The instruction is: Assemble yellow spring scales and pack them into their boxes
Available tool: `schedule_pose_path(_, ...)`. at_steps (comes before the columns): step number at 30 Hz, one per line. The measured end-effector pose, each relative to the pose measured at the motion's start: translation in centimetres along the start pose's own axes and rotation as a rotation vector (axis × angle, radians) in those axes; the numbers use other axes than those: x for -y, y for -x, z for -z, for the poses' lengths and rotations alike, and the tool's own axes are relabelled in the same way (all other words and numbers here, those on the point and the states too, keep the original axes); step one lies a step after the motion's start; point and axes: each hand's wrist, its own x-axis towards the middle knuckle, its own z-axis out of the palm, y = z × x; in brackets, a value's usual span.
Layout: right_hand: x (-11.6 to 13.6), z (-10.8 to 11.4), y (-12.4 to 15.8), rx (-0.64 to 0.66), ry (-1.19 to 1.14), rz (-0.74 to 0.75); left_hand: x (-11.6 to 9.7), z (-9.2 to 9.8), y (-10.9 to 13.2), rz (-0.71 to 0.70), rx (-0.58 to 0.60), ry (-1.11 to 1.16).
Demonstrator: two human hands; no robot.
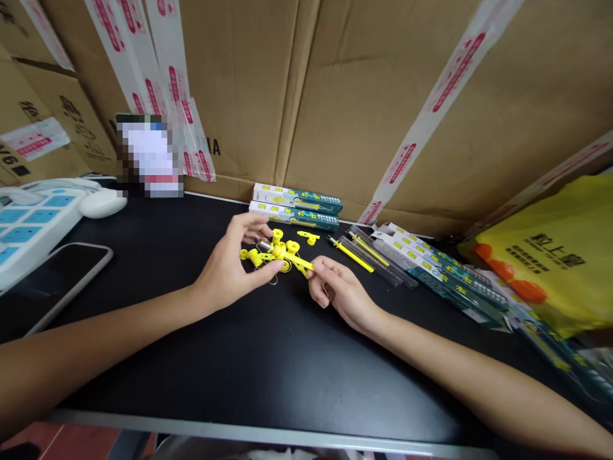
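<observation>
My right hand (343,291) pinches the lower end of a yellow spring scale rod (297,259) between thumb and fingers. A thin metal wire shows below those fingers. The rod slants up and left toward a silvery metal end, near my left hand (226,263). That hand's thumb and fingers are spread around the metal end, with no clear grip on it. Beneath and around the rod lie several small yellow plastic parts (257,258) and thin metal rings. One more yellow piece (310,237) lies apart, a little to the right.
Two spring scale boxes (294,216) lie at the back. Right of my hands are yellow rods (353,254), clear tubes (390,268), more boxes (460,291) and a yellow bag (550,255). At left sit a phone (57,281) and a power strip (41,214). Cardboard boxes (383,83) wall the desk.
</observation>
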Motion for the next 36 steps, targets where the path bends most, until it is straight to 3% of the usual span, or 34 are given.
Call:
schedule_pose_path(4, 0.1, 0.2, -0.2, -0.005, -0.136, -0.024, 0.8, -0.6, -0.1, 0.235, 0.039, 0.301)
schedule_pose_path(8, 0.1, 0.3, -0.2, 0.047, -0.151, -0.027, 0.8, -1.2, 0.0, 0.371, 0.1, 0.46)
schedule_pose_path(20, 0.0, 0.1, -0.1, 0.174, 0.169, -0.094, -0.8, -1.0, -0.3, 0.443, 0.073, 0.518)
schedule_pose_path(25, -0.2, 0.0, -0.1, 0.222, 0.198, -0.061, -1.0, -0.8, -0.5, 0.551, -0.001, 0.636)
schedule_pose_path(30, 0.0, 0.0, 0.1, 0.243, 0.229, -0.037, -0.9, -0.5, -1.0, 0.59, -0.052, 0.61)
schedule_pose_path(36, -0.1, 0.2, 0.0, 0.26, 0.254, -0.027, -0.4, -0.5, -0.7, 0.582, -0.023, 0.554)
